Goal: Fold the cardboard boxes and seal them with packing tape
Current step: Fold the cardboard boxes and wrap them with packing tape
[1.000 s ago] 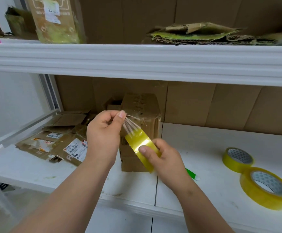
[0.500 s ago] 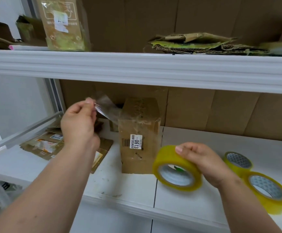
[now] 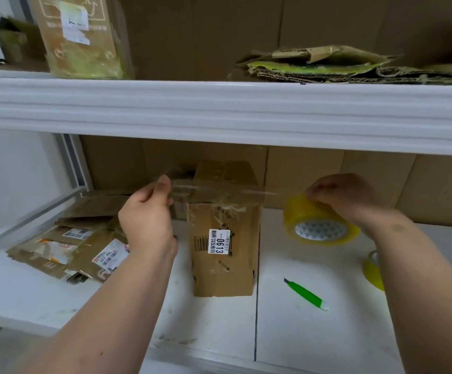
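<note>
Stretching a strip of clear tape point(image 3: 214, 190) across the top of the cardboard box point(image 3: 223, 233), that's what both hands are busy with. The left hand point(image 3: 146, 214), at about 9 o'clock from the box, pinches the loose end of the strip between thumb and fingers point(image 3: 164, 184), just off the box's upper left edge. The right hand point(image 3: 346, 197), out at 3 o'clock, has its fingers curled over the top of the yellow tape roll point(image 3: 317, 224) and holds it up off the table point(image 3: 313, 333). It's blurry there, so I can't tell exactly how the thumb sits. The strip runs roughly level between the two hands, passing right at the box's top; can't say for sure whether it's touching the cardboard.

The box stands upright near the middle of the white table, with a white barcode label point(image 3: 218, 244) reading 0613 on its front face and some old crinkled tape near the top. A green utility knife point(image 3: 305, 294) lies flat at 5 o'clock from the box, well apart from it. A second yellow roll point(image 3: 373, 271) peeks out by the right forearm. Flattened cartons point(image 3: 68, 247) with shipping labels are piled at 8 o'clock. More cardboard point(image 3: 340, 66) sits on the shelf point(image 3: 219, 112) above.
</note>
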`<control>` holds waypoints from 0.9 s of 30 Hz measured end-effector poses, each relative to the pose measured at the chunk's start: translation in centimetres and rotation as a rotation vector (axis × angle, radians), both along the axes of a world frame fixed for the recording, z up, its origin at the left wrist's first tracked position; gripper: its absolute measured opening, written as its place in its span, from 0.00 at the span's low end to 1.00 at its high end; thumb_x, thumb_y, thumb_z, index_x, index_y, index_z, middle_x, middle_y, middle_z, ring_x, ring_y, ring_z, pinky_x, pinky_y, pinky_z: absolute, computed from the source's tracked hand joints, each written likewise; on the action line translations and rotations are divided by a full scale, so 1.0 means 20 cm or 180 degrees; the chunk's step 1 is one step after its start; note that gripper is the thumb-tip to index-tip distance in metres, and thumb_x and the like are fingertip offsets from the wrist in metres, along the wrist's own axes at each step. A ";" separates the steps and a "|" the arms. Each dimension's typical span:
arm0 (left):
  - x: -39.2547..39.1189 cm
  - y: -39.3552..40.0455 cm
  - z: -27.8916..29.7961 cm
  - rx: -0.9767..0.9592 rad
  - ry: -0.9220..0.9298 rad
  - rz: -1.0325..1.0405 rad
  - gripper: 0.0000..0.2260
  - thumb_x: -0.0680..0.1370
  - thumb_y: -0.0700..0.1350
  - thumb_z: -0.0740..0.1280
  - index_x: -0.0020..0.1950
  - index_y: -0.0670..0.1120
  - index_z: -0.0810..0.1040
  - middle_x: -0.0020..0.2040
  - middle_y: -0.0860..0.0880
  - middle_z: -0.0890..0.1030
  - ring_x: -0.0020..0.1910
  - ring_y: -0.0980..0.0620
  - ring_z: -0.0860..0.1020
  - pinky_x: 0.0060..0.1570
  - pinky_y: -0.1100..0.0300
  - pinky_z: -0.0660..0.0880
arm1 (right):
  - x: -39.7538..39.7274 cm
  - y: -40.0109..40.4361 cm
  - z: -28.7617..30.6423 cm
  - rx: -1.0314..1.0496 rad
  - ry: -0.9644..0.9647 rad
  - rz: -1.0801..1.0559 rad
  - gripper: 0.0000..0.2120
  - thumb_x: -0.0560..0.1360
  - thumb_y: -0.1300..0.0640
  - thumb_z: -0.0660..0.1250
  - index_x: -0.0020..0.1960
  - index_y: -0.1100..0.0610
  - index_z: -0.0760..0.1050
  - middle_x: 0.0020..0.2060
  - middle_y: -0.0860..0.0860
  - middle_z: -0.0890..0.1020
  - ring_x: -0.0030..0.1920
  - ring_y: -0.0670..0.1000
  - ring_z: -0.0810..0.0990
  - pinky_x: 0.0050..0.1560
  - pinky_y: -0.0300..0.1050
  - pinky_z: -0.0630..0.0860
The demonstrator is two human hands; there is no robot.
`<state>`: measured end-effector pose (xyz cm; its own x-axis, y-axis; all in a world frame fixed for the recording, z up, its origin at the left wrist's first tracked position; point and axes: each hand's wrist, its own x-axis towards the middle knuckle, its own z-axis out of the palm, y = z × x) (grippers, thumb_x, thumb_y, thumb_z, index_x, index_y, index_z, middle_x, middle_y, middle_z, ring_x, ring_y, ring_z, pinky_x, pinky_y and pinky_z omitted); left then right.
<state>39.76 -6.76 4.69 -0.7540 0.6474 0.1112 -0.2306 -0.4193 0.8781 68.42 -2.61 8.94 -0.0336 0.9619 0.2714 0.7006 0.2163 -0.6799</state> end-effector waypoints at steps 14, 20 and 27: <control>0.06 0.05 -0.08 -0.0216 -0.0114 0.0641 0.09 0.76 0.48 0.73 0.51 0.44 0.85 0.39 0.53 0.85 0.36 0.61 0.82 0.35 0.71 0.76 | -0.07 0.25 0.04 -0.0316 -0.0270 0.0438 0.07 0.74 0.52 0.71 0.39 0.52 0.81 0.43 0.56 0.82 0.46 0.56 0.80 0.47 0.47 0.73; 0.05 0.08 -0.18 -0.0683 -0.0127 0.0698 0.06 0.75 0.49 0.74 0.46 0.47 0.85 0.40 0.51 0.85 0.39 0.55 0.81 0.41 0.63 0.75 | -0.08 0.28 -0.09 -0.0689 -0.0402 0.0605 0.10 0.73 0.55 0.70 0.44 0.62 0.83 0.43 0.61 0.84 0.37 0.51 0.78 0.37 0.43 0.70; 0.05 0.09 -0.22 -0.1165 -0.0209 -0.0078 0.07 0.73 0.43 0.73 0.37 0.42 0.78 0.29 0.49 0.77 0.29 0.52 0.71 0.32 0.60 0.70 | -0.15 0.26 -0.23 -0.0839 -0.0325 0.0827 0.13 0.75 0.43 0.69 0.39 0.50 0.82 0.37 0.49 0.83 0.40 0.49 0.82 0.41 0.43 0.77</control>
<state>40.70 -5.05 0.30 -0.7355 0.6535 -0.1790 -0.2974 -0.0741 0.9519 65.36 2.52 4.33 -0.2996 0.9541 -0.0016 0.7124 0.2226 -0.6655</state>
